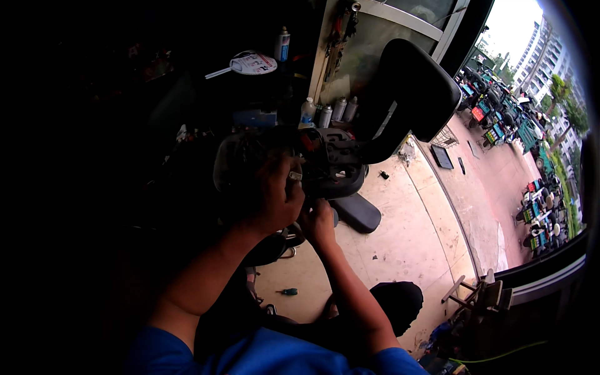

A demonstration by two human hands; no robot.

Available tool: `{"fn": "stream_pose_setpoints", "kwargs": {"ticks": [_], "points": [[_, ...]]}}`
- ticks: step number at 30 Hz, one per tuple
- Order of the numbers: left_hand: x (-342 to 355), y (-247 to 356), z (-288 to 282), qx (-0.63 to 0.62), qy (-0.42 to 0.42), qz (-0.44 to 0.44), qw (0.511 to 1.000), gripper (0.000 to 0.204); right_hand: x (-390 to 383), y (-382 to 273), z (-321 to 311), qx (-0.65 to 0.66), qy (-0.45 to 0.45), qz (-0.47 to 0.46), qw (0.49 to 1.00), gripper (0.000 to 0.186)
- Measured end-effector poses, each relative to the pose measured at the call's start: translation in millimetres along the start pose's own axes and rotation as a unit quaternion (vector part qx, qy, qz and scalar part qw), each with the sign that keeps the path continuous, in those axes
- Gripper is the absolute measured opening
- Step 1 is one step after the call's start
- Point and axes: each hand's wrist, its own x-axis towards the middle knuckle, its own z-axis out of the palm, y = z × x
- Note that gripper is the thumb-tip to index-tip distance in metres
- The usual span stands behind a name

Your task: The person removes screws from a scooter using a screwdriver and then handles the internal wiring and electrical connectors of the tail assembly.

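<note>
A dark electric scooter or similar vehicle, its black seat [409, 87] tipped up, stands in front of me. My left hand [278, 194] is curled at the near side of the dark plastic body [340, 181], below the raised seat. A small pale piece [295, 177] shows at its fingers; I cannot tell whether it is held or worn. Just right of it and lower, my right hand [319, 220] is closed against the underside of the body. A grey rounded edge [335, 217] shows beside its fingers, but what it grips is hidden.
A black padded piece [357, 212] lies right of my hands. On the floor is a green-handled screwdriver [289, 292]. Spray cans [339, 109] and a plastic bottle [307, 112] stand behind. A wooden stool [490, 297] is at right. Parked scooters [494, 119] line up outside. The left is dark.
</note>
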Motion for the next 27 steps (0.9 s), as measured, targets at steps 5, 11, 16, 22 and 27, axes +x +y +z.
{"fn": "stream_pose_setpoints", "kwargs": {"ticks": [5,11,16,22,27], "points": [[2,6,-4,0.011,-0.024,0.005,1.000,0.038,0,29,-25,-0.150,0.046,-0.062,0.986,0.036],[-1,5,-4,0.037,-0.036,-0.016,0.999,0.035,-7,15,-32,-0.254,-0.069,-0.015,0.965,0.022],[-3,4,-1,0.025,-0.029,-0.037,0.999,0.029,-45,3,-30,-0.119,-0.044,-0.037,0.991,0.022],[-1,4,0,0.041,-0.028,-0.025,0.998,0.026,-22,27,-40,-0.267,0.040,-0.078,0.960,0.018],[-5,-6,-4,0.028,-0.020,-0.013,0.999,0.027,-1,8,-39,-0.194,-0.007,-0.106,0.975,0.011]]}}
